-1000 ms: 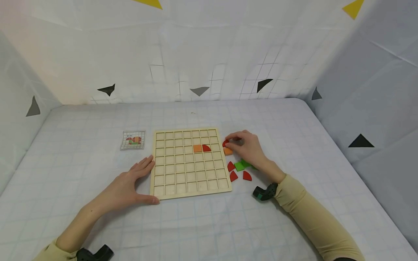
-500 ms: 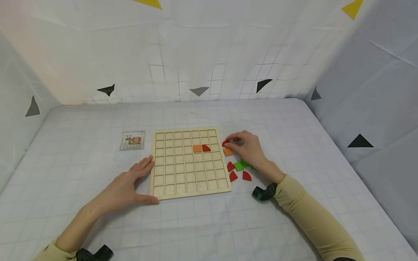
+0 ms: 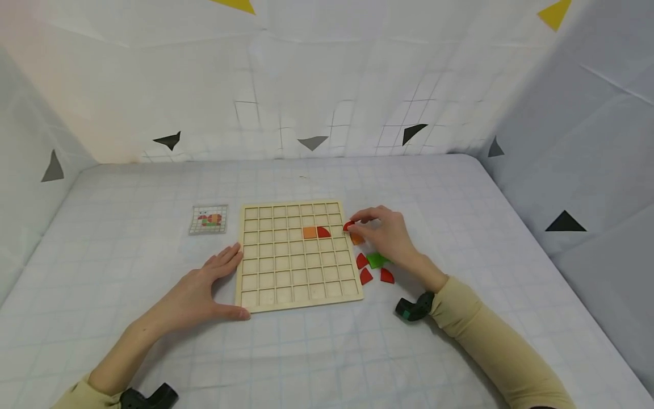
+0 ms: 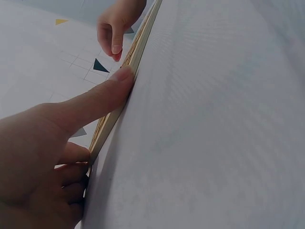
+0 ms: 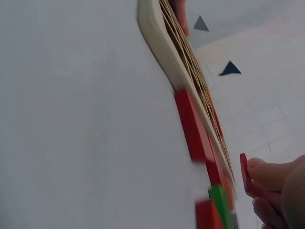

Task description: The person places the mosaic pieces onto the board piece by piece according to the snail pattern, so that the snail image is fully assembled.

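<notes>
A wooden grid board lies flat on the table, with an orange square and a red quarter-circle tile side by side in its upper cells. My left hand rests against the board's left edge, fingers extended along the side and thumb at the near left corner. Between thumb and fingertips, my right hand pinches another red quarter-circle tile at the board's right edge. In the right wrist view this tile stands up off the table. Just below it lies an orange tile, partly behind the fingers.
Several loose red quarter-circle tiles and green tiles lie beside the board's right edge, under and in front of the right hand. A small picture card with a coloured figure on a grid lies left of the board.
My right hand has shifted slightly left with the red quarter-circle tile, bringing it to the board's right edge. The left hand and the board stay where they were.
</notes>
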A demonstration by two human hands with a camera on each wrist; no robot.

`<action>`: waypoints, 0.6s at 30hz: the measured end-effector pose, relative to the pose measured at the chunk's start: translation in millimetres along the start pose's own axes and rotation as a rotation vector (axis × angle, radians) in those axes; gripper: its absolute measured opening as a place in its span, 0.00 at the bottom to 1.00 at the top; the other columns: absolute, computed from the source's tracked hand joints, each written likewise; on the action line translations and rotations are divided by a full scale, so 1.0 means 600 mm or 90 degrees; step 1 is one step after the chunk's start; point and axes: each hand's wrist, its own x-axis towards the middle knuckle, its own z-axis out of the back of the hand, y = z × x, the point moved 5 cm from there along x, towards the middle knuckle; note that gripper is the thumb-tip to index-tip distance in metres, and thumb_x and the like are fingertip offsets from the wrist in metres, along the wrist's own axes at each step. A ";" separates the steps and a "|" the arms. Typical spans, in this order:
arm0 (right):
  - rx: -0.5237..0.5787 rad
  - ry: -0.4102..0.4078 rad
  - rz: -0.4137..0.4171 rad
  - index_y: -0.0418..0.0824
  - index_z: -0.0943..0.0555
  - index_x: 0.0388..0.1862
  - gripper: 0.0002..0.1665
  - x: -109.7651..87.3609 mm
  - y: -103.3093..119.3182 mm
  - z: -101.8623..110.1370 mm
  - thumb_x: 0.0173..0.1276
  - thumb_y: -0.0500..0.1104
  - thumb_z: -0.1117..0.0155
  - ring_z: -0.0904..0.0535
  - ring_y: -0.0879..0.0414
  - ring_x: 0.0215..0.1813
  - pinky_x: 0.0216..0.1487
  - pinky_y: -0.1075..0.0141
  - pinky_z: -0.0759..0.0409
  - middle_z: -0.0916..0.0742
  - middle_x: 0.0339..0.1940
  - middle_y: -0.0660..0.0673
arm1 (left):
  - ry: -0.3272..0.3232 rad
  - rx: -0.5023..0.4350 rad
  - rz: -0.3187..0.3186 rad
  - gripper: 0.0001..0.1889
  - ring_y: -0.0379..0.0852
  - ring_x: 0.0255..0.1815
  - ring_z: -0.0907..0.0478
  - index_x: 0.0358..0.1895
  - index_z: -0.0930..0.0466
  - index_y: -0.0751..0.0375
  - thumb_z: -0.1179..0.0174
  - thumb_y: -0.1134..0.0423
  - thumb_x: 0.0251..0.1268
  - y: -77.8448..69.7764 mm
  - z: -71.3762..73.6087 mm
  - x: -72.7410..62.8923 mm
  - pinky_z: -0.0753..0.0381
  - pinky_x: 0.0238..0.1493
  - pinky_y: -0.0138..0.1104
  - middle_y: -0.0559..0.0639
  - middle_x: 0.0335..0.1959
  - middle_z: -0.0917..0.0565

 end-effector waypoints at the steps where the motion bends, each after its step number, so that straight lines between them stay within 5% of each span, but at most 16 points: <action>1: 0.009 0.002 -0.005 0.46 0.11 0.43 0.12 -0.002 0.005 -0.003 0.63 0.48 0.25 0.22 0.56 0.44 0.41 0.61 0.23 0.12 0.38 0.51 | 0.001 0.001 0.000 0.64 0.70 0.79 0.52 0.79 0.44 0.57 0.30 0.26 0.39 -0.001 0.000 0.000 0.48 0.72 0.67 0.49 0.82 0.49; 10: 0.036 -0.002 0.037 0.44 0.11 0.39 0.10 -0.003 0.061 -0.046 0.61 0.45 0.24 0.20 0.57 0.39 0.37 0.66 0.19 0.12 0.33 0.51 | -0.002 0.000 0.002 0.64 0.70 0.79 0.52 0.79 0.45 0.56 0.30 0.25 0.38 0.001 0.000 0.000 0.48 0.71 0.68 0.48 0.82 0.49; 18: -0.022 0.034 0.053 0.46 0.10 0.37 0.09 0.013 0.102 -0.097 0.61 0.47 0.23 0.22 0.57 0.38 0.38 0.66 0.24 0.11 0.33 0.53 | -0.004 -0.010 0.001 0.64 0.69 0.79 0.52 0.79 0.44 0.56 0.29 0.26 0.37 0.003 -0.002 0.001 0.49 0.72 0.68 0.47 0.82 0.50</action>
